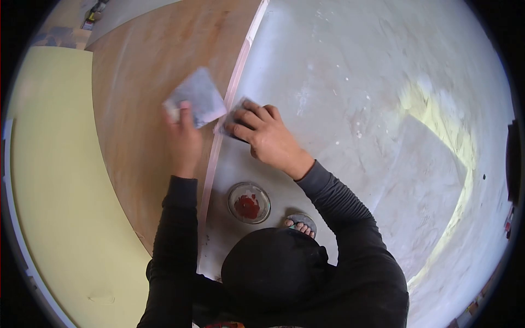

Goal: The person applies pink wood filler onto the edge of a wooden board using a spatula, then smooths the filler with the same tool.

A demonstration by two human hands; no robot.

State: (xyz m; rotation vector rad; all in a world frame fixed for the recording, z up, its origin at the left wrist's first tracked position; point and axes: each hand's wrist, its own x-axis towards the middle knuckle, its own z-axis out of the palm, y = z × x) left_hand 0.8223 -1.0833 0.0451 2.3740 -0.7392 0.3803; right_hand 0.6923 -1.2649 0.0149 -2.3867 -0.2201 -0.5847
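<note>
My left hand (185,139) grips a grey, roughly square plate (201,94) with its thumb on top; pinkish smears show along the plate's lower edge. It is held over the brown board (145,71) and is slightly blurred. Close to its right corner, my right hand (276,139) has its fingers pressed on a dark flat scraper (236,116). That scraper lies at the pale pink edge strip (210,172) of the board. The strip runs from the top of the view down toward my body.
On the grey floor (333,65) stands a round clear dish (267,208) with red paste in it. A sandalled foot (302,223) is beside it. At left is a pale yellow panel (52,180); yellow dust (437,128) marks the floor at right.
</note>
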